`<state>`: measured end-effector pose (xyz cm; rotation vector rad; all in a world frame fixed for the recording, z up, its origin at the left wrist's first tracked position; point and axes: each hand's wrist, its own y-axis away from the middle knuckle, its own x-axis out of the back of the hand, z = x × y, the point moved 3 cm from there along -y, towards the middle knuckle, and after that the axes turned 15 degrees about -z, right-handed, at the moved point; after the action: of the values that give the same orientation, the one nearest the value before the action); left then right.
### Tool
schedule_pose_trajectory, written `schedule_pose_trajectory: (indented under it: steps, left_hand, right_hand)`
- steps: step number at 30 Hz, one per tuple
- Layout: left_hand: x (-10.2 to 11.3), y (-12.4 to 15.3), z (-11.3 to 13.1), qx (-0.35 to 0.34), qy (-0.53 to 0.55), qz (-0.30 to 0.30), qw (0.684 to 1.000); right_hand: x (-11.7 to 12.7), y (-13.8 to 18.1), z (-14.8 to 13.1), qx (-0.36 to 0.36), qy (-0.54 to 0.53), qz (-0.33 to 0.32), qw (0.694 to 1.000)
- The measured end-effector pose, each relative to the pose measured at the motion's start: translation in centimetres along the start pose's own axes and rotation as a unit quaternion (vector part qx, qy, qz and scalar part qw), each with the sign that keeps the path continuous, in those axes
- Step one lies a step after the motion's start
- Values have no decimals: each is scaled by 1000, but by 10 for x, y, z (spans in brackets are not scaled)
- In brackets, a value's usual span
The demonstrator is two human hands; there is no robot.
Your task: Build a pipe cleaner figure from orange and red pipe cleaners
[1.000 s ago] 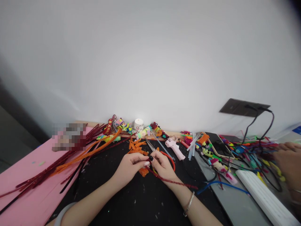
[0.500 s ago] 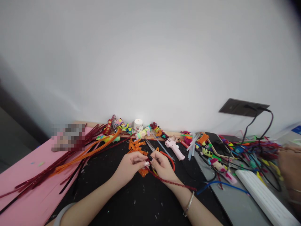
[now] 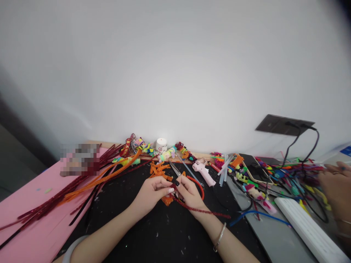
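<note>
Fingertips of left hand (image 3: 153, 191) and right hand (image 3: 190, 193) stay pinched shut on the red pipe cleaner (image 3: 208, 212) at lower centre; only its tail settles flatter on the black mat (image 3: 164, 233), so the twisting barely advances

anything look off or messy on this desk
Nothing looks damaged. The black mat is flecked with pale scraps, and the heap of pipe cleaners on the right sprawls over a phone, cables tangled through it. The left hand and right hand pinch a red pipe cleaner.
</note>
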<state>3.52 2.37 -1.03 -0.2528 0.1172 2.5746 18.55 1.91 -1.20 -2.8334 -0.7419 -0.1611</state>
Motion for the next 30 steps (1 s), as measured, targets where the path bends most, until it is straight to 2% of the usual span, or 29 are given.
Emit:
schedule_pose_trajectory:
  steps: [12,18,30]
  left_hand:
    - [1,0,-1,-1,-8,2,1000]
    - [1,0,-1,-3,4,1,1000]
    - [1,0,-2,-3,7,-6,1000]
  right_hand:
    - [0,1,1,-23,-2,-3,1000]
    - [0,1,-1,-2,-6,-1,1000]
    - [1,0,4,-11,-6,2,1000]
